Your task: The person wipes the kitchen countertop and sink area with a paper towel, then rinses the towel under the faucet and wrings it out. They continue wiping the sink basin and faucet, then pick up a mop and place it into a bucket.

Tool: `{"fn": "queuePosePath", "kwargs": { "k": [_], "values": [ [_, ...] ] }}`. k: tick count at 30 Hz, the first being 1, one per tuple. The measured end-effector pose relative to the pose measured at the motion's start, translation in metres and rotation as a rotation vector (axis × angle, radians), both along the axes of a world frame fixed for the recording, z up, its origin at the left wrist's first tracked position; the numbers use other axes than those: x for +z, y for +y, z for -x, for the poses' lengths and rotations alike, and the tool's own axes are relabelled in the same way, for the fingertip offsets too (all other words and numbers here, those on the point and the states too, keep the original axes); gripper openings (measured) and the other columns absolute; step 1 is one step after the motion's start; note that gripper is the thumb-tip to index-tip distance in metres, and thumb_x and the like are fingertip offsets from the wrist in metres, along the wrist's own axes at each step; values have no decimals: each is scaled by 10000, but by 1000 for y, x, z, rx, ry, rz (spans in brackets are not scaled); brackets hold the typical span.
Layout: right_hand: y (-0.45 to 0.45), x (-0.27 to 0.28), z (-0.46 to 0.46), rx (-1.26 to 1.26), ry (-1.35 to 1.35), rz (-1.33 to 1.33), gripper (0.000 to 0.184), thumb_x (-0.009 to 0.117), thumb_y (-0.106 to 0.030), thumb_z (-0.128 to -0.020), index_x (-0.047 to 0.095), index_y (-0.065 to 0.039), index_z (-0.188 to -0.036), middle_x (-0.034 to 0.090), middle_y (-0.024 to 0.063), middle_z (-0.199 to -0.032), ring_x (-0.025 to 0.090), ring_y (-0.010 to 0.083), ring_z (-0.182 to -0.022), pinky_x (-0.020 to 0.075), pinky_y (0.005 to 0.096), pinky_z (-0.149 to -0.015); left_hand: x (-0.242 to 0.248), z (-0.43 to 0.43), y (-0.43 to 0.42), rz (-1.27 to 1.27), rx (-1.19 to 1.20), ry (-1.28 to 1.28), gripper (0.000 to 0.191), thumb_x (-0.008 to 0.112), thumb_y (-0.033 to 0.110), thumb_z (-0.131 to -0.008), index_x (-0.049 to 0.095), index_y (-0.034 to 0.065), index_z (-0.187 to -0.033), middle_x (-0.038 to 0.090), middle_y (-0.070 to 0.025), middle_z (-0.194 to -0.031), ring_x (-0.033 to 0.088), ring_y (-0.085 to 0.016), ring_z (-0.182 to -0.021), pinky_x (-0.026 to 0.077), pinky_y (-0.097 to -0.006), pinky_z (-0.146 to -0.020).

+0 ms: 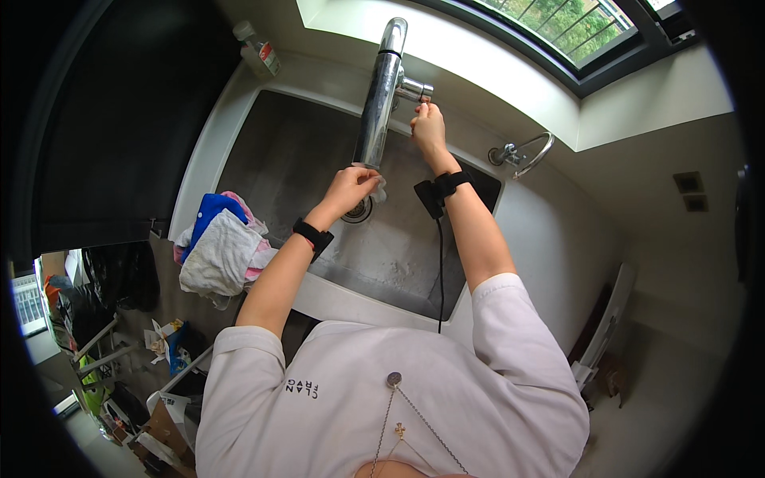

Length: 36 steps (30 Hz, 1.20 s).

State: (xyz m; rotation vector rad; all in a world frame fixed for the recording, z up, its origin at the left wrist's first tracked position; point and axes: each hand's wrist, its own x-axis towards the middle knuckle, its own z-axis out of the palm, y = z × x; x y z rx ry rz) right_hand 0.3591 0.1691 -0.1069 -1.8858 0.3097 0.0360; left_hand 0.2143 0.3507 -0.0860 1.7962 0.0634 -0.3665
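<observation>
A tall chrome kitchen tap [378, 101] rises over a stainless steel sink [299, 140]. My left hand [349, 190] is just below the spout's tip, its fingers pinched on a small whitish, translucent piece [380, 190]. Whether that piece is cloth, film or something else, I cannot tell. Under this hand the drain [358, 213] is partly hidden. My right hand [429, 128] reaches up to the tap's side handle [415, 89], its fingertips closed at the handle's end. Both wrists wear black straps, and a dark cable [441, 275] hangs from the right one.
White, blue and pink cloths [218, 251] lie piled on the counter's left edge, beside my left forearm. A clear bottle with a white cap [258, 51] stands in the back left corner. Right of the sink is a smaller curved chrome spout [535, 146]. A window [568, 27] is behind.
</observation>
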Motion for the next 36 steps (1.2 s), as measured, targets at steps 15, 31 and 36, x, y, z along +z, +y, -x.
{"fn": "queuePosePath", "kwargs": {
  "k": [15,31,36],
  "values": [
    [-10,27,100,230,-186,-44,273,532,-146,-863,584,22,-1071,680,129,-929,659,218,-854,504,315,-780,7,1,7,16,-92,9,203,624,133,-905,671,-32,-1012,688,-39,-842,629,-82,-770,494,-232,-707],
    [27,36,125,680,-216,379,198,706,-175,-748,707,-42,-895,634,157,-825,621,343,-800,494,405,-717,24,13,64,-332,64,-198,150,706,148,-811,676,17,-878,691,-81,-784,662,-139,-757,509,-291,-669],
    [-24,35,134,610,-94,560,235,712,-198,-734,707,-41,-909,651,164,-828,636,349,-820,507,396,-752,16,-3,15,29,-74,-219,112,623,112,-875,596,26,-940,663,-50,-829,624,-117,-752,495,-282,-705]
  ]
}}
